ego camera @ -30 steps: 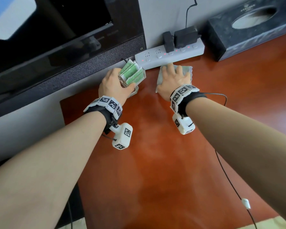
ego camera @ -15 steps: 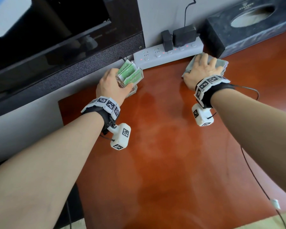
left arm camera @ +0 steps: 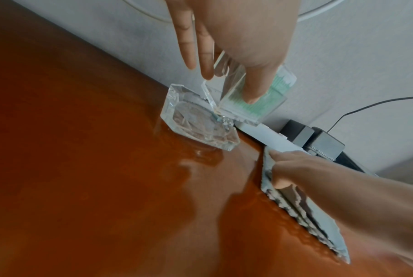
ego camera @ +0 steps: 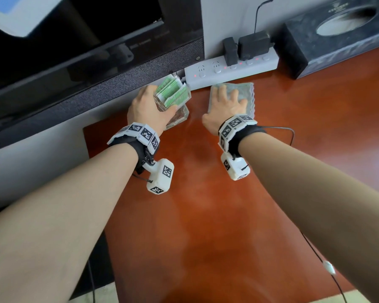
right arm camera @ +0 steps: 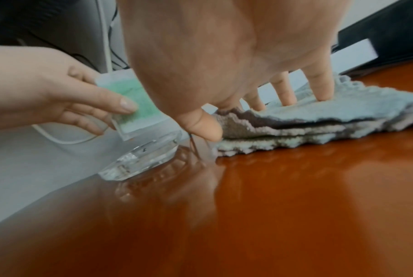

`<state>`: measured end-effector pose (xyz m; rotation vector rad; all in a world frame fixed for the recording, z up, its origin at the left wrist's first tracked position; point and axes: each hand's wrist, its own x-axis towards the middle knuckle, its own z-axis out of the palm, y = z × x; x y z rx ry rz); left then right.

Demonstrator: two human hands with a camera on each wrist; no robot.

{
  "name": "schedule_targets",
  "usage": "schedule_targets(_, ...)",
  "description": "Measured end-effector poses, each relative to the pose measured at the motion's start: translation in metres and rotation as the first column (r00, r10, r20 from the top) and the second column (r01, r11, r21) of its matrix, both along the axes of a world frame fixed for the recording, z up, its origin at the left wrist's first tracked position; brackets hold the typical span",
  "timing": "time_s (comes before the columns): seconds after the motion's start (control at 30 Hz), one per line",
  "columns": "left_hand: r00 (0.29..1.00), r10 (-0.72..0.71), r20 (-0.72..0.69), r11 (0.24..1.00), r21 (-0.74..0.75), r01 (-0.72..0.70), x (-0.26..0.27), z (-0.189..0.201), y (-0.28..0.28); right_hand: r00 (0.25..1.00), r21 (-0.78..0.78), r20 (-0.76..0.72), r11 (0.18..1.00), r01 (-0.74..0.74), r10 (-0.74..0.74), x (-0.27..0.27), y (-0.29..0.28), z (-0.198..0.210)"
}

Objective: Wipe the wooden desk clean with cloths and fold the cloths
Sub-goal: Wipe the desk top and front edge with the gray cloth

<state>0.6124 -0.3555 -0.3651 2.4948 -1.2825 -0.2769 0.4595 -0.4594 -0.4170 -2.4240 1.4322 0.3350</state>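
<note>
On the red-brown wooden desk (ego camera: 206, 215), my right hand (ego camera: 228, 99) presses flat on a folded grey cloth (ego camera: 246, 92) just in front of the power strip. Its fingers are spread and straight on the cloth (right arm camera: 343, 116), and the thumb touches the cloth's left edge. My left hand (ego camera: 153, 101) grips a clear box of green packets (ego camera: 173, 94) between thumb and fingers. It holds the box (left arm camera: 260, 105) tilted just above a square glass ashtray (ego camera: 178, 119) that sits on the desk's back left corner.
A white power strip (ego camera: 232, 69) with two black plugs lies along the wall behind the cloth. A dark tissue box (ego camera: 337, 36) stands at the back right. A black monitor (ego camera: 74, 51) hangs over the desk's left edge. A thin cable trails across the right side.
My right hand slid the cloth right along the power strip as far as the tissue box, then back left beside the ashtray. The left hand has kept the box raised in the same spot.
</note>
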Motion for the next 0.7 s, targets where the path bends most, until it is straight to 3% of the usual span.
schedule_targets(0.2, 1.0, -0.006, 0.017, 1.0, 0.025, 0.005, 0.001, -0.001, 0.004, 0.972, 0.031, 0.06, 0.973, -0.227, 0.225, 0.004, 0.011, 0.002)
schedule_targets(0.37, 1.0, -0.007, -0.004, 1.0, 0.025, 0.007, -0.01, -0.002, -0.008, 0.914, 0.074, 0.053, 0.911, -0.405, 0.402, -0.042, 0.028, -0.016)
schedule_targets(0.53, 0.999, -0.016, -0.048, 1.0, 0.005, 0.016, -0.039, -0.006, -0.033, 0.928, 0.035, 0.039, 0.928, -0.371, 0.37, -0.105, 0.035, -0.024)
schedule_targets(0.7, 0.997, -0.035, -0.069, 0.999, 0.014, 0.036, -0.064, -0.013, -0.049, 0.953, 0.056, 0.038, 0.951, -0.303, 0.302, -0.131, 0.032, -0.024)
